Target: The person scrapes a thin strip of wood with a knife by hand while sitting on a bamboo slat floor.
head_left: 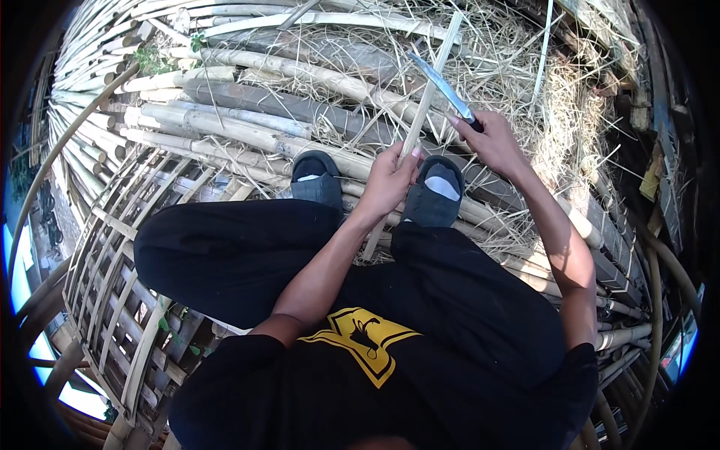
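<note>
Above a heap of pale, dry bamboo poles and loose straw, the person sits with both dark slippers resting on the stalks. The left hand has its fingers closed around a long, thin, pale bamboo strip standing nearly upright between the knees. The right hand is clenched on the dark handle of a long steel knife, whose blade lies against the strip's upper part. Much of the strip above the blade appears unworked. Its lower end is hidden behind the legs. A woven bamboo lattice frame lies at the left.
</note>
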The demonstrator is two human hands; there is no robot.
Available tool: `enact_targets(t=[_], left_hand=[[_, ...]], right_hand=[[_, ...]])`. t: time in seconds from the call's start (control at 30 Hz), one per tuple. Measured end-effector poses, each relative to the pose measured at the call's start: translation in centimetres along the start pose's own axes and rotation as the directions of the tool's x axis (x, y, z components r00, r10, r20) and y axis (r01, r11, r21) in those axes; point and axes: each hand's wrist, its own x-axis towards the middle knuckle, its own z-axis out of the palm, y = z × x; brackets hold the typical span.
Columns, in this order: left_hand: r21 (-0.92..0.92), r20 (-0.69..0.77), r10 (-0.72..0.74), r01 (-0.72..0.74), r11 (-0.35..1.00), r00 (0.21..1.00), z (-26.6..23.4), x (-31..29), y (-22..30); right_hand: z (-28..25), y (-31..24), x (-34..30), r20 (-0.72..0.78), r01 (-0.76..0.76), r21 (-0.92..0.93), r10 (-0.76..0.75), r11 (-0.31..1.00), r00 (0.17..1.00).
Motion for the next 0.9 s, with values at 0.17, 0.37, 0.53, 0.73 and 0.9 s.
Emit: enact_targets(t=[0.17, 0.37, 0.53, 0.73, 0.9], left_hand=[[0.05, -0.004, 0.026, -0.026, 0.998, 1.0, 0.0, 0.0, -0.2], [0.265, -0.054, 0.149, -0.13, 0.955, 0.987, -0.3, 0.1, -0.8], [0.495, -0.132, 0.225, -0.132, 0.859, 0.965, 0.0, -0.6, 0.5], [0.629, -0.156, 0.263, -0.109, 0.769, 0.952, 0.1, -1.1, 1.2], [0.63, -0.163, 0.318, -0.149, 0.762, 0.934, -0.5, -0.9, 1.4]], right_hand=[[2.1, -0.4, -0.1, 0.048, 0.104, -0.184, -0.097, 0.977, 0.994], [3.6, 0.8, 1.6, 0.001, 0.018, -0.228, -0.018, 0.974, 1.0], [4.6, -0.5, 1.4, 0.058, 0.071, -0.286, -0.056, 0.956, 0.997], [5.1, 0.1, 3.4, 0.033, 0.02, -0.386, -0.008, 0.922, 0.999], [4.1, -0.1, 5.6, 0.006, 0.03, -0.451, -0.031, 0.892, 1.0]])
